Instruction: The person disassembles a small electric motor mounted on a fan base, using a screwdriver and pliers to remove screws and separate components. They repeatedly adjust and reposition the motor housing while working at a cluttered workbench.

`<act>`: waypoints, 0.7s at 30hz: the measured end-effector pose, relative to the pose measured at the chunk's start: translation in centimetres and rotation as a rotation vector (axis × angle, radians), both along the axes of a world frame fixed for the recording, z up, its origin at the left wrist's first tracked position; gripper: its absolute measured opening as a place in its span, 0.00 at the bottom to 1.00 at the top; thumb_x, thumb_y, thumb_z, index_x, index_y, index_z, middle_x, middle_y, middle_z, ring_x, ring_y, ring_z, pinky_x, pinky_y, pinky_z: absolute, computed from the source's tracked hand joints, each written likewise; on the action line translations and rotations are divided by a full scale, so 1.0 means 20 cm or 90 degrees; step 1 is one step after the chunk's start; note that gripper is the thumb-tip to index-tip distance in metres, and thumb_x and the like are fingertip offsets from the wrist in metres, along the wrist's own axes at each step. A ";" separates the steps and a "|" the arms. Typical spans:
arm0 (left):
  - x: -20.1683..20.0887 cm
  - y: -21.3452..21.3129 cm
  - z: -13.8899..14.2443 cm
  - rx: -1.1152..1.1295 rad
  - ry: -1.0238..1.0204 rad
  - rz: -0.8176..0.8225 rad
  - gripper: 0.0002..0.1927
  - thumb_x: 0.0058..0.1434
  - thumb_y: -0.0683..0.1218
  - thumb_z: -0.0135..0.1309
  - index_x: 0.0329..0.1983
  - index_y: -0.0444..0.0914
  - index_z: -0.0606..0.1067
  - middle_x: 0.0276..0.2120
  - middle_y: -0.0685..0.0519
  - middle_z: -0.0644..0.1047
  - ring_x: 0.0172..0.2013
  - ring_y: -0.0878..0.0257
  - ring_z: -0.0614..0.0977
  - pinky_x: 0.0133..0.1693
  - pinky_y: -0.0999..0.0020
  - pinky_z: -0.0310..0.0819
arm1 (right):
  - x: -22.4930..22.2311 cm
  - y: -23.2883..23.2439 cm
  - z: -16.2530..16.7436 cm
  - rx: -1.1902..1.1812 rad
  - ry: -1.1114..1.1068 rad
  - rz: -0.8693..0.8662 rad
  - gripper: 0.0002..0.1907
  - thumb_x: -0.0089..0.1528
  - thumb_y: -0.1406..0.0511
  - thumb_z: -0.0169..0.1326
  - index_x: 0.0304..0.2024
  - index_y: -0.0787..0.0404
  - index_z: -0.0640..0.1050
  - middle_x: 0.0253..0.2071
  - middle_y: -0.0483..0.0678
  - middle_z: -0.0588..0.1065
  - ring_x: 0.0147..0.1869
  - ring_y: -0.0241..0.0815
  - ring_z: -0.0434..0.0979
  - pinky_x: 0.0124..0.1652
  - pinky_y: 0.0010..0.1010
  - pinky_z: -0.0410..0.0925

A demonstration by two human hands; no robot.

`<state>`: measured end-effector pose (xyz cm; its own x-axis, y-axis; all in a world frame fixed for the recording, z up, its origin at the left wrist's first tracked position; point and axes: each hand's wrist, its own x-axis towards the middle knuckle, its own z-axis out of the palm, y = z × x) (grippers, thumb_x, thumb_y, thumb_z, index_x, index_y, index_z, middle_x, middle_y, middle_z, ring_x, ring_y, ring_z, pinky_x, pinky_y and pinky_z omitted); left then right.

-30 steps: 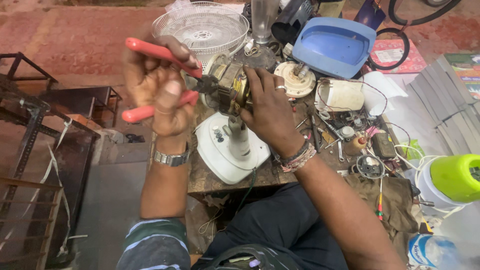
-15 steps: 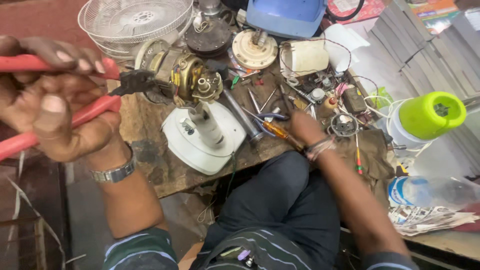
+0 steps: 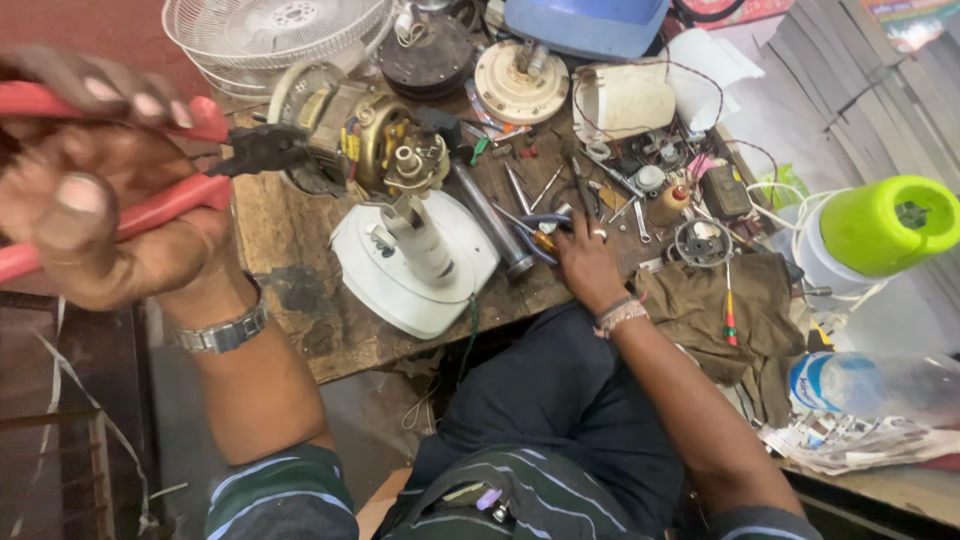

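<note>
Left hand (image 3: 95, 210) fingers curled tight around the smooth red handles of dark-jawed pliers (image 3: 175, 175), whose tips grip the fan motor (image 3: 365, 140), a brass-and-copper cylinder on a white plastic stand (image 3: 415, 265) near the far left corner of the scarred wooden bench (image 3: 300, 290). Right hand (image 3: 585, 265), half a second ago at the same tools, now lies with fingers closed on blue-handled cutters (image 3: 535, 235) at the bench's middle.

1. Clear plastic bottle (image 3: 880, 388) with a blue-and-white label, lying on its side at the right edge.
2. Crumpled printed newspaper (image 3: 850, 445) just below the bottle, white with small coloured patches.
3. Colourful printed sheet (image 3: 915, 20) in the top right corner, cut off by the frame.
</note>
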<state>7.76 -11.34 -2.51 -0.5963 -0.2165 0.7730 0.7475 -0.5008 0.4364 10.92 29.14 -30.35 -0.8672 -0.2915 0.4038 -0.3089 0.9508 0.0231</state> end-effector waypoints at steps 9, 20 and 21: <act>0.03 0.03 0.13 -0.002 0.025 -0.001 0.34 0.52 0.41 0.54 0.64 0.36 0.60 0.46 0.40 0.74 0.45 0.52 0.79 0.44 0.57 0.82 | 0.01 -0.08 -0.06 0.042 -0.177 -0.067 0.22 0.60 0.58 0.56 0.55 0.58 0.72 0.45 0.54 0.76 0.49 0.56 0.77 0.45 0.53 0.71; 0.02 -0.03 0.15 -0.030 0.024 -0.076 0.30 0.59 0.44 0.55 0.65 0.38 0.61 0.41 0.43 0.72 0.40 0.58 0.75 0.44 0.59 0.75 | 0.22 -0.01 1.03 -0.367 0.028 -0.049 0.19 0.64 0.64 0.63 0.57 0.60 0.80 0.37 0.51 0.78 0.32 0.43 0.76 0.33 0.34 0.68; 0.02 -0.02 0.15 -0.024 0.024 -0.079 0.30 0.59 0.43 0.55 0.65 0.38 0.61 0.41 0.43 0.72 0.40 0.58 0.75 0.43 0.60 0.74 | 0.29 -0.06 1.14 -0.401 0.070 0.004 0.18 0.65 0.67 0.63 0.58 0.60 0.80 0.39 0.49 0.78 0.31 0.39 0.73 0.32 0.30 0.66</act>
<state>8.08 -11.81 0.48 -0.5867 -0.1129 0.8019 0.6971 -0.5744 0.4291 16.64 28.01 -7.48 -0.8104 0.0257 0.5854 -0.3420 0.7904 -0.5082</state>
